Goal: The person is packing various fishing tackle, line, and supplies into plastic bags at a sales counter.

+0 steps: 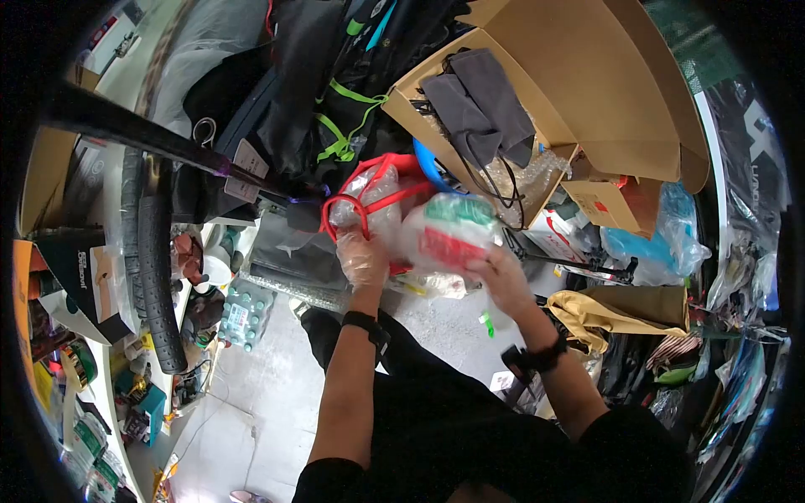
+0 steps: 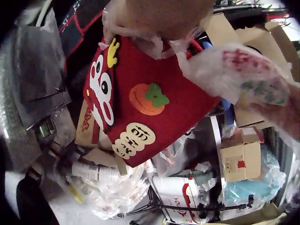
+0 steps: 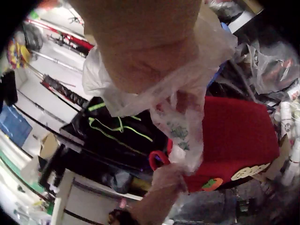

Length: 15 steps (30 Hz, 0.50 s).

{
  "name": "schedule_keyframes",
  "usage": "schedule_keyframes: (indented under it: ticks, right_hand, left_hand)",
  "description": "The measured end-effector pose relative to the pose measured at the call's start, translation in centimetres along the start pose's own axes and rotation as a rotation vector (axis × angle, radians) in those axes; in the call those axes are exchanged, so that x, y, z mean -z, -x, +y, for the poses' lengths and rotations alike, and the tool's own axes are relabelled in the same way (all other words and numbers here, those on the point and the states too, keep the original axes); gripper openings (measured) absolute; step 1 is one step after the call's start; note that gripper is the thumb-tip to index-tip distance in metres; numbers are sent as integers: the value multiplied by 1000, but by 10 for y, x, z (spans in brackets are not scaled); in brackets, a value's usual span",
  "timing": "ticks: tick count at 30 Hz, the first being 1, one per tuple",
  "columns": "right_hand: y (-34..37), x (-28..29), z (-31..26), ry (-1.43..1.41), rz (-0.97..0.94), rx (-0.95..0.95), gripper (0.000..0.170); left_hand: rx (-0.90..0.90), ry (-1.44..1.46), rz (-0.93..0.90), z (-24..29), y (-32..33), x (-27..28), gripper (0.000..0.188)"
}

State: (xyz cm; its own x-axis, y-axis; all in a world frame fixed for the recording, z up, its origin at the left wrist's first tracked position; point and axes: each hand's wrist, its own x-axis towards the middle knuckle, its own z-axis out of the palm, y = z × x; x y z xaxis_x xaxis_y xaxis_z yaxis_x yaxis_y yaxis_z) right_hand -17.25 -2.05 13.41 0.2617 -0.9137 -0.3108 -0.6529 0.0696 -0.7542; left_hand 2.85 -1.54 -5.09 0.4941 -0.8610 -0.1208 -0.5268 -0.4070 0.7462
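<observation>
In the head view, my left hand (image 1: 362,258), in a thin clear glove, grips the rim or handle of a red felt bag (image 1: 332,189) that holds clear plastic wrap. Beside it, my right hand (image 1: 505,283) pinches a blurred, whitish plastic package (image 1: 453,230) with green and red print. The left wrist view shows the red bag (image 2: 178,93) with a cartoon face and an orange fruit on its side, under my left hand (image 2: 161,18). In the right wrist view, the package (image 3: 180,129) hangs below my right hand (image 3: 145,61), against the red bag (image 3: 239,136); the right fingertips are mostly hidden.
An open cardboard box (image 1: 608,84) with grey pouches (image 1: 482,105) and bubble wrap stands at the upper right. A black pole (image 1: 168,138) crosses the upper left beside tyres (image 1: 155,277). Bottles in a pack (image 1: 245,317) stand on the floor, and a tan bag (image 1: 629,312) lies right.
</observation>
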Motion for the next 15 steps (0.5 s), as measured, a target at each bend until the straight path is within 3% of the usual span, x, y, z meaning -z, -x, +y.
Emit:
schedule_keyframes:
  ticks: [2,4,6,11,15]
  right_hand:
    - [31,19,14,2,25,-116,21]
    - [60,35,32,4,55,-230,19]
    - [84,44,56,53,210,-372,31]
    - [119,34,132,35,317,-403,30]
    - [109,20,126,17,346,-477,24]
  left_hand:
    - [17,18,-64,6,0,2,33]
    - [-82,-99,-26,2,-2,-6,34]
    - [-115,-127,-3,11,-4,-2,37]
    - [-43,-96,-227,19,-6,22,48]
    - [-58,-35,-128,29,7,44,66]
